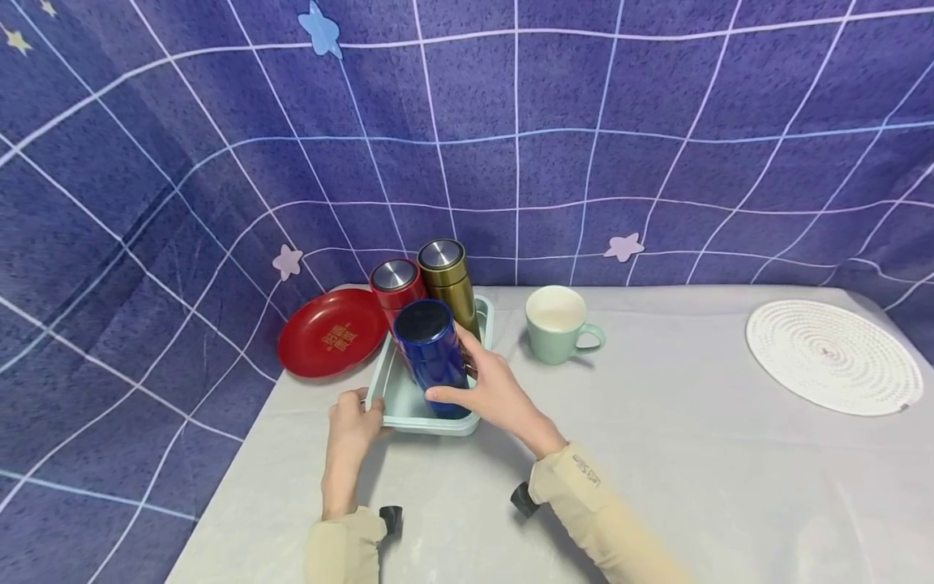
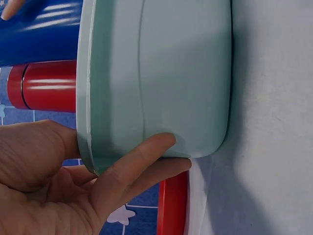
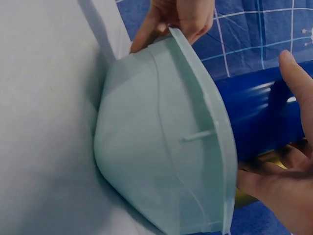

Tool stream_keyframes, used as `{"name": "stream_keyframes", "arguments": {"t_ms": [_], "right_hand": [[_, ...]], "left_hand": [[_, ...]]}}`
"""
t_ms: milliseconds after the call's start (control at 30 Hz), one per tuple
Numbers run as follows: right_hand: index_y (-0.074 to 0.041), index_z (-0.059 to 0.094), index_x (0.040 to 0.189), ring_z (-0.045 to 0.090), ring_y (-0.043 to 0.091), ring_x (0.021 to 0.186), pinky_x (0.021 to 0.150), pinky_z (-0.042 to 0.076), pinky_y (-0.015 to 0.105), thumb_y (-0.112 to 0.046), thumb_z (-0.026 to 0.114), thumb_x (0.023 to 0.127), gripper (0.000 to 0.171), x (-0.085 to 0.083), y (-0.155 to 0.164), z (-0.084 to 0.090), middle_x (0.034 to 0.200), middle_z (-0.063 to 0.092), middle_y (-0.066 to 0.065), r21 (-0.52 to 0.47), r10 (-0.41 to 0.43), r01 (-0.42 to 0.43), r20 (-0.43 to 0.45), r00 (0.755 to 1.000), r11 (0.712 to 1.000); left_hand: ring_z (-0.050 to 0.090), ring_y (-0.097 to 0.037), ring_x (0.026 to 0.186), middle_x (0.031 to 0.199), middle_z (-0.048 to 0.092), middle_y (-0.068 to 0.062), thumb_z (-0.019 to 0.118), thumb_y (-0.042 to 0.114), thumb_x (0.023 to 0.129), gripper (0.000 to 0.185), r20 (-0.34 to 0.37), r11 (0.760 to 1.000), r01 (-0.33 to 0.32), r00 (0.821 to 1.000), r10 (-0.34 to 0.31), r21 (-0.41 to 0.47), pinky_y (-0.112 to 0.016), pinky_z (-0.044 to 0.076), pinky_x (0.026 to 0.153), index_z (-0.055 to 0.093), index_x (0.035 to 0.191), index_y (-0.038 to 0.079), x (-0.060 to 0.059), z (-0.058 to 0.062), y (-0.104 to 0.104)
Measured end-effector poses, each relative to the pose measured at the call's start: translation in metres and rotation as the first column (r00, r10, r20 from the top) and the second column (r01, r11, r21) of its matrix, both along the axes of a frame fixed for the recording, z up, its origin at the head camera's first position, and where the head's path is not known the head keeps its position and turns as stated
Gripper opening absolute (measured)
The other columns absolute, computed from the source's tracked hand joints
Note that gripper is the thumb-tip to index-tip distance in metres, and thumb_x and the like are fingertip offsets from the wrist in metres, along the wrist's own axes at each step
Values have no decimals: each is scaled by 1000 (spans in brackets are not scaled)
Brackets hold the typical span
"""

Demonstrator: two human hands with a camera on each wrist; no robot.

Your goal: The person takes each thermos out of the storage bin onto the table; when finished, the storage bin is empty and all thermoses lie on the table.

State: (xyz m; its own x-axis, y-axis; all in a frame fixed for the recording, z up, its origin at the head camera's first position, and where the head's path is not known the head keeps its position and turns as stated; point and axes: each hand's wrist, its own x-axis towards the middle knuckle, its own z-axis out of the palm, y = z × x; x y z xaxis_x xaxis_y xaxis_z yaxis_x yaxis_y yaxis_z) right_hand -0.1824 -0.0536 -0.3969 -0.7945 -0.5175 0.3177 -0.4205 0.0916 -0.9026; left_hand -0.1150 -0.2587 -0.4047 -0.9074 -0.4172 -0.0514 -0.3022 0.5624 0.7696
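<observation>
fingers and thumb of the right hand [image 1: 492,389] curl round the glossy dark blue metal flask [image 1: 432,350], standing upright in the pale green plastic tray [image 1: 404,411] on the grey table [image 1: 657,454]. left hand [image 1: 353,422] pinches the tray's near left corner. red metal flask [image 1: 395,285] and gold metal flask [image 1: 447,276] stand just behind the blue one in the tray.
</observation>
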Motion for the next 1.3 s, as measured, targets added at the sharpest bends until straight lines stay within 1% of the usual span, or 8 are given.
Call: {"name": "stream_keyframes", "arguments": {"t_ms": [200, 300, 467, 600, 767, 1000, 1100, 1300], "right_hand": [[-14, 48, 142, 63, 23, 114, 94, 51, 36, -22, 86, 73, 79, 0, -2, -2, 130, 63, 8, -43, -64, 63, -22, 998, 997], [-14, 51, 140, 65, 21, 111, 92, 52, 35, -22, 87, 72, 78, 1, -3, -3, 127, 65, 6, -56, -91, 90, -21, 996, 994], [-14, 53, 139, 65, 18, 110, 91, 53, 33, -21, 88, 71, 77, 4, -2, -1, 123, 67, 5, -82, -131, 129, -10, 991, 988], [-12, 55, 137, 66, 19, 109, 90, 54, 34, -18, 89, 70, 75, 7, -1, 7, 120, 68, 7, -109, -146, 145, -5, 989, 984], [-15, 55, 136, 66, 16, 108, 91, 53, 32, -19, 89, 69, 76, 12, 4, 23, 119, 69, 4, -106, -157, 158, 19, 987, 982], [-17, 59, 129, 68, 14, 101, 88, 54, 31, -19, 90, 67, 70, 18, 10, 38, 113, 71, 3, -144, -178, 173, -19, 984, 974], [-18, 60, 128, 69, 14, 99, 87, 55, 30, -19, 90, 67, 68, 20, 12, 43, 112, 72, 2, -159, -178, 171, -28, 984, 972], [-21, 58, 132, 69, 14, 99, 86, 55, 31, -21, 90, 67, 73, 25, 18, 54, 111, 72, 2, -172, -188, 178, -42, 981, 969]], "left_hand": [[72, -35, 73, 95, 66, -38, 50, 1, 94, 33, 3, 1000, 0, 1000, 0, 16, -37, 58, 64, 56, 120, -20, 0, 2, 2], [72, -36, 73, 96, 66, -38, 50, 1, 94, 34, 8, 1000, -3, 1000, 3, 25, -37, 58, 64, 56, 120, -20, 0, 2, 3], [72, -36, 74, 97, 65, -38, 51, 1, 94, 34, 9, 1000, -2, 1000, 2, 29, -37, 58, 64, 55, 120, -20, 0, 2, 4], [72, -34, 71, 94, 67, -36, 52, 2, 93, 34, 1, 1000, 3, 1000, -3, 11, -37, 58, 63, 57, 119, -19, -1, 1, 4], [72, -33, 69, 93, 67, -35, 52, 3, 93, 34, -3, 1000, 10, 1000, -10, -2, -37, 58, 63, 57, 119, -19, 0, 2, 2], [72, -37, 76, 101, 64, -40, 51, 2, 94, 35, 10, 999, 4, 1000, -5, 35, -38, 59, 66, 54, 122, -21, 0, 1, 2], [72, -37, 75, 100, 64, -40, 50, 1, 94, 35, 13, 999, 4, 1000, -5, 32, -38, 59, 65, 54, 121, -21, 0, 2, 2], [72, -35, 72, 95, 66, -37, 50, 3, 94, 36, 11, 1000, 14, 1000, -14, 8, -38, 58, 63, 54, 120, -22, 0, 2, 0]]}}
